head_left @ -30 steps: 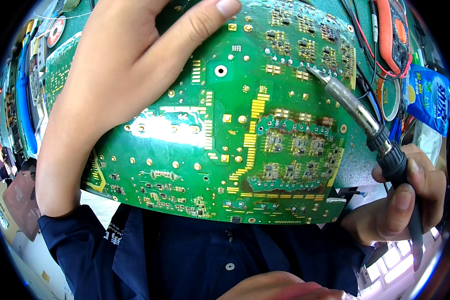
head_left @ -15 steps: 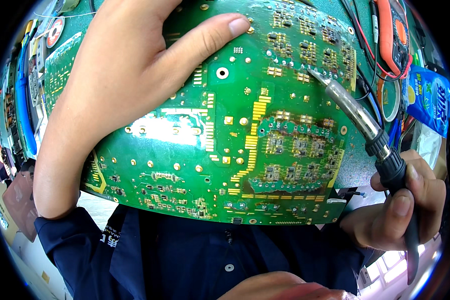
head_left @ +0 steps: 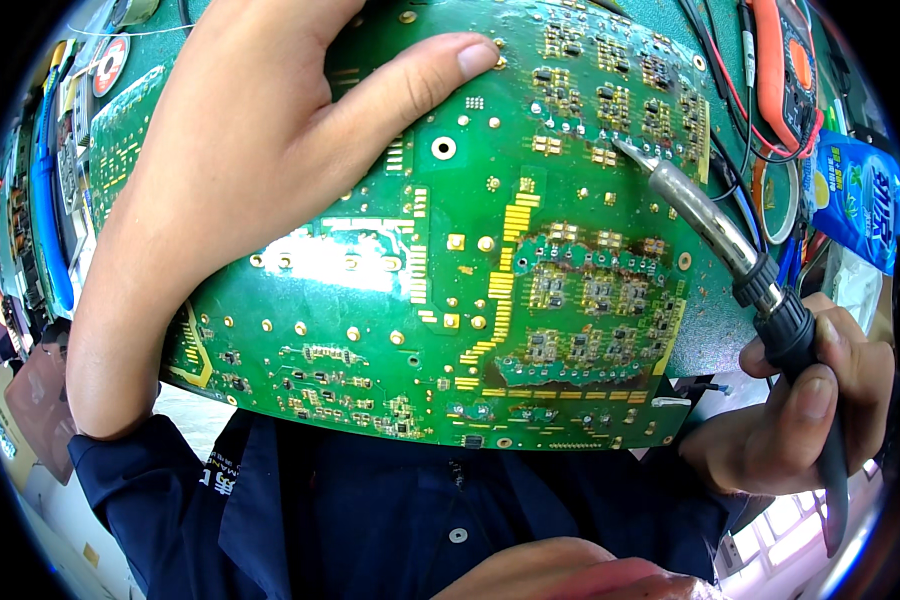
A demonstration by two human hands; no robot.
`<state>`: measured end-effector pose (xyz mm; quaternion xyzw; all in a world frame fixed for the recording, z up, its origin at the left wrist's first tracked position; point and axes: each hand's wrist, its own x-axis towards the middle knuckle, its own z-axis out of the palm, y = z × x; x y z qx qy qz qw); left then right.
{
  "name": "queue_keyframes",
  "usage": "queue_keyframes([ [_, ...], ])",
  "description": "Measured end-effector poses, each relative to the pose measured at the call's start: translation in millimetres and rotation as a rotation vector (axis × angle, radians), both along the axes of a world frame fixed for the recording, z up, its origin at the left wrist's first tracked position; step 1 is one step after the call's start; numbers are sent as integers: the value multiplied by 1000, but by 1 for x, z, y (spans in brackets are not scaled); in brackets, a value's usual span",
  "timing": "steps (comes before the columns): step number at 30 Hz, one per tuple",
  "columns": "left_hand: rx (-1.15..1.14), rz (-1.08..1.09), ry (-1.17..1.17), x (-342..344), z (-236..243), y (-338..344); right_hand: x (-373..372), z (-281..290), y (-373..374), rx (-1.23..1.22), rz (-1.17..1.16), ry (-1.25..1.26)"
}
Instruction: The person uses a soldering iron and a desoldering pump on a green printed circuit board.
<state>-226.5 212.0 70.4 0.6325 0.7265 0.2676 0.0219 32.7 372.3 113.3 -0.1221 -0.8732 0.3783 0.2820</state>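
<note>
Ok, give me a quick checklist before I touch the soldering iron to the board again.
1. Board held steady: ok. The left hand lies flat on the green circuit board, thumb across its upper part.
2. Iron grip: ok. The right hand holds the soldering iron by its black handle, clear of the metal barrel.
3. Tip position: ok. It sits at the board's upper right, by a row of small components.
4. Fingers clear of the tip: ok. The thumb is well to its left.
5. Tip touching a pad: cannot tell.
6. Cables near the barrel: not ok. Red and black wires run just behind it.
</note>
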Motion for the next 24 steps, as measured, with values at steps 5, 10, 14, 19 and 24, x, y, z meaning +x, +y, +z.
queue_keyframes([
  [5,15,-6,23,-1,-2,1,-1,-3,-1,-16,-48,19],
  [10,14,-6,-10,2,3,0,-1,-1,-3,-7,-63,-2],
  [14,62,-11,-21,1,-3,1,0,4,-1,14,27,-56],
  [19,54,19,-18,1,-2,-1,-1,13,-2,43,86,-104],
  [24,50,5,-35,1,-1,-1,0,22,-1,70,126,-177],
])
